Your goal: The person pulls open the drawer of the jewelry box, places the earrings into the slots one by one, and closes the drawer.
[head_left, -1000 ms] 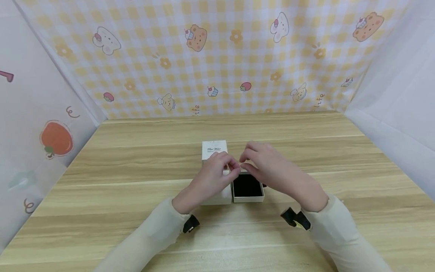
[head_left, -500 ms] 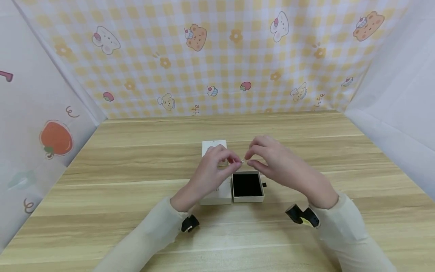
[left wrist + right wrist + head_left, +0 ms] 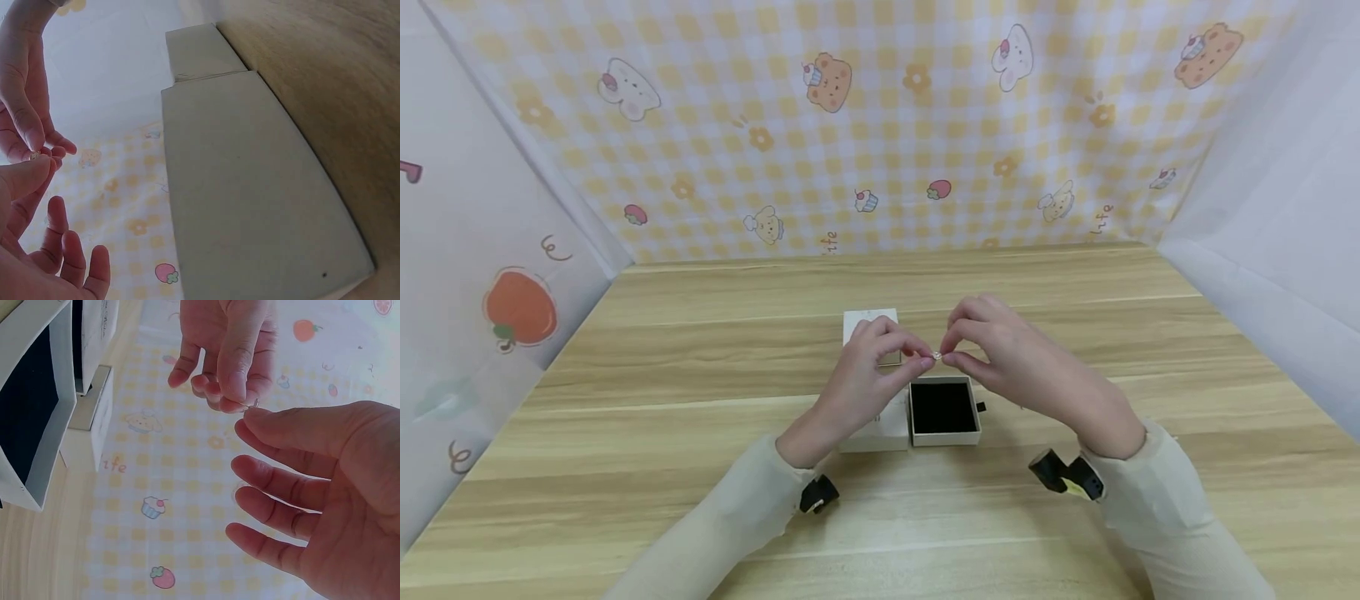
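Above the table, my left hand [image 3: 868,375] pinches a small shiny gold earring [image 3: 937,356] between thumb and forefinger. My right hand [image 3: 1007,350] has thumb and forefinger closed on its other side, so the fingertips nearly meet. In the right wrist view a thin metal pin [image 3: 242,405] shows between the two thumbs; the fingertips hide most of the piece. The other fingers of both hands are loosely spread. Just below the hands sits a white box tray [image 3: 946,439] with a black lining and a dark pull tab [image 3: 981,407].
Left of the tray, touching or nearly so, stands a white box [image 3: 880,440], partly under my left forearm. Another white box [image 3: 868,317] lies behind it, half covered by my left hand. A checked cloth [image 3: 700,167] hangs at the table's [image 3: 700,358] back edge.
Both hands have risen slightly off the tray and boxes. The right fingers, apart from the earring half a second ago, now meet it. The earring has come into view between the hands.
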Motion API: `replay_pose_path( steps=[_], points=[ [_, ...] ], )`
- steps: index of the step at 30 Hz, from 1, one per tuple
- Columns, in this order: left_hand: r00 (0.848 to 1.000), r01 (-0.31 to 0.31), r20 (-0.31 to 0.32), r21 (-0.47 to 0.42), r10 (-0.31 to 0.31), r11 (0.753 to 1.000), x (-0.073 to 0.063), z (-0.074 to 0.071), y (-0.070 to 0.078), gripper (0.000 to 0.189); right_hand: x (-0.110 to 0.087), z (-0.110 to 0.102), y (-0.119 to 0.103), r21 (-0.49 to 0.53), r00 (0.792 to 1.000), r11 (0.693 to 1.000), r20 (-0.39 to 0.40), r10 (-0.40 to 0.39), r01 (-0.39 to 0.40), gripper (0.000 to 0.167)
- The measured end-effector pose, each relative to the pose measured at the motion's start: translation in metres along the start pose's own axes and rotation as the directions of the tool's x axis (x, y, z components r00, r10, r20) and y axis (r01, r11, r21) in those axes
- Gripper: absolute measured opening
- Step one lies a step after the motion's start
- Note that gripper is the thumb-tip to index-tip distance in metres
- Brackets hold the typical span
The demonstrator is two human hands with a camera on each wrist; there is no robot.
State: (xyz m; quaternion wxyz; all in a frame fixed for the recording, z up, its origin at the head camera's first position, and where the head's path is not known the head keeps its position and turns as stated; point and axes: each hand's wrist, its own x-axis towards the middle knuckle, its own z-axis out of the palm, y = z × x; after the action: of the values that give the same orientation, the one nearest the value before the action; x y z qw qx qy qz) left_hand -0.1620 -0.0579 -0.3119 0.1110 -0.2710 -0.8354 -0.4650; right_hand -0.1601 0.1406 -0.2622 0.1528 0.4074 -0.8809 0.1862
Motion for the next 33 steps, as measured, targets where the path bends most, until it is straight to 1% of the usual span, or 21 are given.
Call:
replay_pose_path(
  steps=[7, 11, 19, 25, 33],
  points=[
    [1.0, -0.012, -0.005, 0.005, 0.012, 1.0, -0.0004, 0.0007, -0.0007, 0.007, 0.0006, 0.0012, 0.0, -0.032, 1.0, 0.999, 0.002, -0.006, 0.006, 0.007],
    [1.0, -0.009, 0.002, -0.001, 0.009, 1.0, -0.0008, 0.0012, -0.0004, 0.007, 0.0003, 0.0015, 0.0004, -0.04, 1.0, 0.999, 0.007, -0.003, 0.003, 0.006],
    [1.0, 0.01, 0.014, 0.019, -0.01, 1.0, -0.0005, 0.002, -0.0007, 0.006, 0.0005, 0.0014, 0.0009, -0.052, 1.0, 0.999, 0.004, -0.015, 0.015, 0.006],
    [1.0, 0.006, 0.014, 0.032, -0.007, 0.999, 0.0, 0.0022, -0.0005, 0.006, 0.0007, 0.0013, 0.0013, -0.06, 1.0, 0.998, 0.004, -0.018, 0.019, 0.007],
    [0.998, 0.036, 0.052, 0.055, -0.039, 0.998, 0.0, 0.0, -0.0004, 0.01, 0.0003, 0.0017, 0.0021, -0.072, 1.0, 0.997, 0.03, -0.002, 0.004, 0.006]
  ],
)
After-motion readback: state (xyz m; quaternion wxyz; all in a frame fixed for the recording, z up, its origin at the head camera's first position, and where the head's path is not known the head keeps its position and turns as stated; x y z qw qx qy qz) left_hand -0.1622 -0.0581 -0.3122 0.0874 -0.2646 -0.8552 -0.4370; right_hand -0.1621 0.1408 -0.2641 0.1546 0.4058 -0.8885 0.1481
